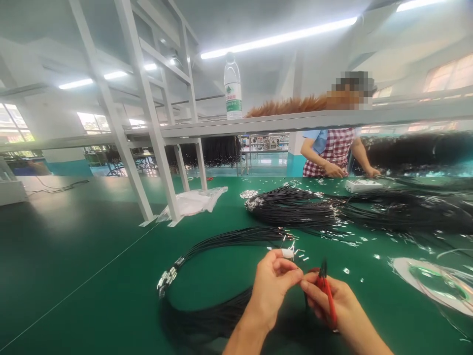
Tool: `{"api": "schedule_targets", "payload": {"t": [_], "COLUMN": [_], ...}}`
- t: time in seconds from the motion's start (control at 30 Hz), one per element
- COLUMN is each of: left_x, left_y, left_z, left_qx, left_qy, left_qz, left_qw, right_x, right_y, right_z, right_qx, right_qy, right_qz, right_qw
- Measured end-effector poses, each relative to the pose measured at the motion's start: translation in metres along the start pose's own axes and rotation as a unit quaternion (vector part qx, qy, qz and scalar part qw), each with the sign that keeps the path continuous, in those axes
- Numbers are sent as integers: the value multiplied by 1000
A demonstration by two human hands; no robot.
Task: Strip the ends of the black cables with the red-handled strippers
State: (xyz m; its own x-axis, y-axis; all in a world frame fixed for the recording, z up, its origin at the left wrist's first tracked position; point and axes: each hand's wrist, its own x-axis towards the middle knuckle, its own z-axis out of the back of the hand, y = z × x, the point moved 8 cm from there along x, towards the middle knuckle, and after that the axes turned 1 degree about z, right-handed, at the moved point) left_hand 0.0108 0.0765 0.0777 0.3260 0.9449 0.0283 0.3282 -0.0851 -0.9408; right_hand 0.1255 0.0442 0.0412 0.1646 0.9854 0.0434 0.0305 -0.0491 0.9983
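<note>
My left hand [271,286] is closed in a pinch, with a white wrap on one finger. What lies between its fingertips is too small to make out. My right hand [342,298] is wrapped round red-handled pliers [328,298], their dark jaws pointing up. Its thumb and finger meet the left fingertips. Beside and partly behind my left arm, a bundle of black cables [195,315] curves over the green table [121,296]. Silvery connectors [168,278] are gathered at its bend. Bare cable ends [286,236] lie just beyond my left hand, among small white pieces.
A larger heap of black cables [295,204] lies farther back, with small bits scattered around. A plastic bag [199,199] sits by the shelf's metal legs [162,162]. A water bottle [232,91] stands on the shelf. At right is a white reel [414,276]. Another person [334,153] works opposite.
</note>
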Motion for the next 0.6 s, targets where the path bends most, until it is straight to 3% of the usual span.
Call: {"api": "schedule_targets", "payload": {"t": [0.23, 0.6], "left_x": [3, 0], "left_y": [4, 0], "left_z": [5, -1], "left_qx": [30, 52], "left_qy": [-26, -11], "left_qz": [-16, -35], "left_qw": [999, 998], "right_x": [6, 3], "right_y": [-8, -4], "right_z": [5, 5], "right_qx": [-19, -24], "right_qy": [6, -1], "right_qz": [7, -16], "right_qw": [1000, 1000]}}
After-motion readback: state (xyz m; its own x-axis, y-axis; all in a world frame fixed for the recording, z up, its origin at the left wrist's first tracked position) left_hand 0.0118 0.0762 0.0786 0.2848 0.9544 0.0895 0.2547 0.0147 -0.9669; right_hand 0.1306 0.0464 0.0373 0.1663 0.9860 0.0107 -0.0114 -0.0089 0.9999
